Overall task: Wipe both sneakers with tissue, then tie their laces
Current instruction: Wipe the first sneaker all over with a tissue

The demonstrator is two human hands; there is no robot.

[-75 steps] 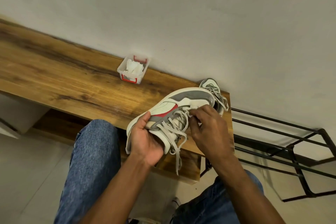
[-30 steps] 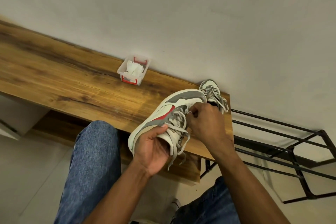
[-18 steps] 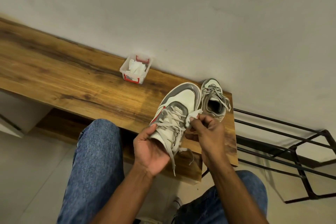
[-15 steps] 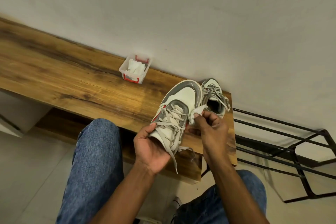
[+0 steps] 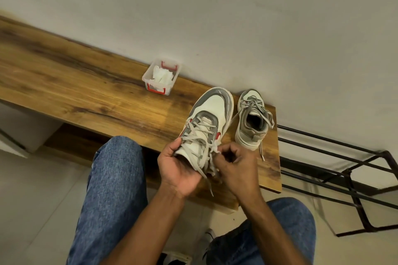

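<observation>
Head view: single camera, looking down over both knees at a wooden bench [image 5: 90, 92] set against the wall.
Held sneaker: near sneaker [image 5: 210, 118] lies toe toward the wall, heel toward the person, its long axis running away from the body; laces [image 5: 199, 135] loose and untied.
Left hand: left hand [image 5: 177, 168] cups the heel end from below and the left, fingers curled round the collar; it carries the sneaker.
Right hand: right hand [image 5: 235, 164] sits just right of the tongue, fingers curled, pinching a small white wad, judged to be tissue [image 5: 216, 150], against the lace area.
Governing relation: the toe lies forward of both hands; the right hand is nearer the unwiped upper, so a wiping stroke would run away from the body.
Second sneaker: other sneaker [image 5: 253, 118] stands just beside it on the right, apparently apart, laces untied.
Edges: bench end [image 5: 276, 146] is close on the right, with a black metal rack [image 5: 344, 168] beyond.
Open room: bench surface to the left, up to the tissue box [image 5: 160, 77] near the wall.
</observation>
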